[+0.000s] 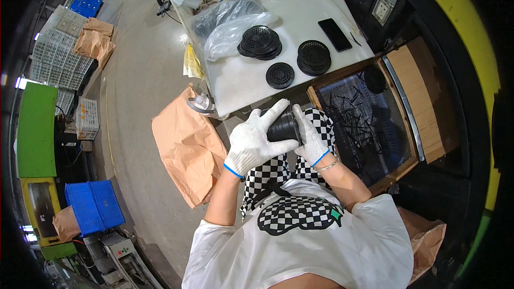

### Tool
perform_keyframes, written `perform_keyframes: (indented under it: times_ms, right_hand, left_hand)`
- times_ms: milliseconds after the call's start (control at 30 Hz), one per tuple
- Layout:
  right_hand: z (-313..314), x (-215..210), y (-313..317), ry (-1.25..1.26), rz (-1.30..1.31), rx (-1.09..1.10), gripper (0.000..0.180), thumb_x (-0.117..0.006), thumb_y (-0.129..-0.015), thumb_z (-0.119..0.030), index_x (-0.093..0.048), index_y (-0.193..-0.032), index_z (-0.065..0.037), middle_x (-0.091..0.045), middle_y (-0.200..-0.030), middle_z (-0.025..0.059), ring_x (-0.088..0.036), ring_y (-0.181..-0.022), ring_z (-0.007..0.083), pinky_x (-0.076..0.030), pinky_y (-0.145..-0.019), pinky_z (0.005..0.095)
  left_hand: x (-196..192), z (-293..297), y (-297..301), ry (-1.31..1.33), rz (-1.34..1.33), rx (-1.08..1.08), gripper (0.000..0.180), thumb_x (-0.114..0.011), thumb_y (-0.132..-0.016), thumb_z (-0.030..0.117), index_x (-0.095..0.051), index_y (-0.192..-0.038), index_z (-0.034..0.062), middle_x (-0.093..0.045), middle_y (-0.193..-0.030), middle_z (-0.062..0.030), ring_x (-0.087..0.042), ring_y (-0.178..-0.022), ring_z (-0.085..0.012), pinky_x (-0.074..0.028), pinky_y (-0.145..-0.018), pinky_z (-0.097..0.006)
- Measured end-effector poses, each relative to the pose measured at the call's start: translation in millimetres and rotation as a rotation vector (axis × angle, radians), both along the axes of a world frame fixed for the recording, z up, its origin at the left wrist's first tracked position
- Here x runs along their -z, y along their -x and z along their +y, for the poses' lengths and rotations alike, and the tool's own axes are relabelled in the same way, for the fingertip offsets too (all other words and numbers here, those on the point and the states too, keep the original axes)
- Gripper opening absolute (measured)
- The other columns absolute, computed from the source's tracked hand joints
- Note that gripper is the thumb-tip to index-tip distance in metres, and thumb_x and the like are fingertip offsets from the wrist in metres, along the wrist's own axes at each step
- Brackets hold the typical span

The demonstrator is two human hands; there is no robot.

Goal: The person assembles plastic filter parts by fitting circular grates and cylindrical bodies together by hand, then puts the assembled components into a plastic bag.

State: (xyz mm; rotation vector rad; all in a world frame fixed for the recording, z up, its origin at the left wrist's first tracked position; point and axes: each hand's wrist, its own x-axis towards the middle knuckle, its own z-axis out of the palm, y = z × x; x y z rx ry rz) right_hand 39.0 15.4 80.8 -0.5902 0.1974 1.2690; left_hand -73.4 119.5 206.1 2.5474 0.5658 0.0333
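I saw both gloved hands, left hand [251,142] and right hand [309,138], clenched around the black round part [282,126] near the surface [235,83], and I feared the smooth gloves could let it slip.

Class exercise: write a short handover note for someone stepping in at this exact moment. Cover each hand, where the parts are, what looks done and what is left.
Left hand: gloved, wrapped over the stack of black round parts held above the lap.
Right hand: gloved, gripping the same stack from the other side.
On the white table: two piles of perforated black discs, one single disc, bagged parts, a phone.
Wooden bin, at the right: black trimmings.
Done: piles on the table, seemingly. Left: the held stack, the bagged parts.
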Motion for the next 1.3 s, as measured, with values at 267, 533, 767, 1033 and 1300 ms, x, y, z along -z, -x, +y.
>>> perform_keyframes:
  times_ms: [267,533,767,1033,1300]
  right_hand:
    - [-42.2,-54.0,-0.2,0.052,-0.53,0.03,0.056,-0.035,-0.101,-0.051,-0.052,-0.122,-0.003,-0.063,-0.115,0.0138,-0.066,-0.098,0.0245,-0.055,-0.088,0.0367]
    - [-59.0,-30.3,1.1,-0.074,-0.185,0.054,0.051,-0.032,-0.103,-0.045,-0.056,-0.118,-0.003,-0.065,-0.109,0.0106,-0.065,-0.097,0.0196,-0.054,-0.086,0.0306]
    - [-59.6,-51.6,11.1,-0.017,-0.434,0.051,0.051,-0.034,-0.102,-0.047,-0.056,-0.117,-0.004,-0.064,-0.11,0.0105,-0.066,-0.096,0.0198,-0.055,-0.086,0.0321]
    - [-56.5,-24.6,8.4,-0.136,-0.68,0.036,0.058,-0.034,-0.1,-0.055,-0.055,-0.116,-0.004,-0.063,-0.11,0.0105,-0.065,-0.096,0.0208,-0.055,-0.086,0.0336]
    - [-55.7,-25.0,-1.6,-0.11,-1.193,0.035,0.061,-0.03,-0.1,-0.056,-0.054,-0.118,-0.003,-0.062,-0.112,0.0107,-0.064,-0.099,0.0212,-0.054,-0.087,0.034]
  left_hand:
    - [28.6,-32.5,18.9,0.91,-0.399,-0.129,0.076,-0.077,-0.074,0.006,-0.039,-0.139,0.0045,-0.053,-0.124,-0.011,-0.058,-0.102,-0.0145,-0.052,-0.084,-0.029]
    - [25.8,-55.2,23.5,1.194,-0.535,-0.144,0.071,-0.072,-0.079,0.0,-0.036,-0.14,0.0052,-0.047,-0.13,-0.0099,-0.054,-0.114,-0.0176,-0.046,-0.098,-0.032]
    - [25.4,-54.8,28.7,1.225,-0.612,-0.093,0.072,-0.074,-0.08,0.006,-0.035,-0.141,0.0039,-0.042,-0.136,-0.0096,-0.048,-0.122,-0.0194,-0.043,-0.101,-0.033]
    - [24.0,-51.9,34.1,1.148,-0.593,-0.083,0.072,-0.074,-0.083,0.012,-0.035,-0.142,0.0033,-0.04,-0.138,-0.0095,-0.048,-0.122,-0.0191,-0.042,-0.101,-0.032]
    - [1.2,-55.5,37.1,0.305,-0.47,-0.056,0.026,-0.061,-0.087,0.017,-0.058,-0.109,0.0042,-0.059,-0.106,-0.017,-0.063,-0.089,-0.0328,-0.05,-0.078,-0.039]
